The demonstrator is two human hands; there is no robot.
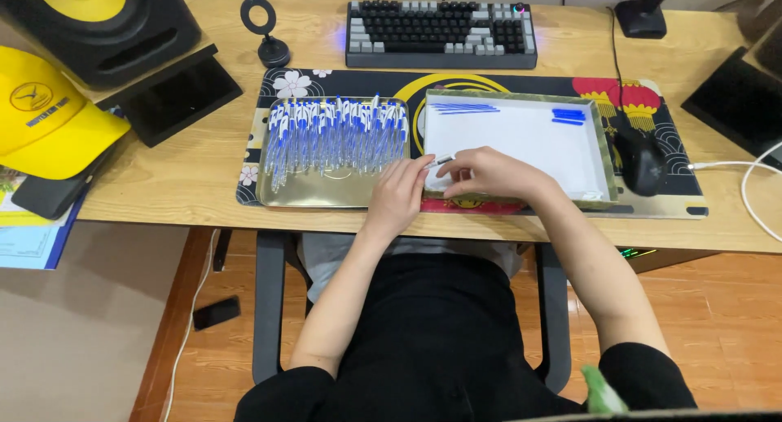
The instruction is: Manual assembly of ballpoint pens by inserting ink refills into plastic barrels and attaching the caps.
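The head camera looks down on a wooden tabletop and the seated person's two bare arms. Both hands meet near the front edge of the tabletop, over the near left corner of a shallow box lined with white paper. The left hand and the right hand hold one pen between them: the left fingers pinch one end, and the right fingers curl narrowly around the other end. The pen is small and partly hidden, so its details are unclear.

Just left of the box, touching or almost touching it, lies a metal tray filled along its far half with many blue and white pens in a rough row. Inside the box, a few blue pen parts lie at the far left corner and a small blue pile at the far right corner.

Tray and box rest on a dark patterned desk mat. A black mouse sits on the mat, just right of the box. A keyboard stands at the far edge of the tabletop. A yellow cap lies at the left edge, beside a black speaker at the far left corner.
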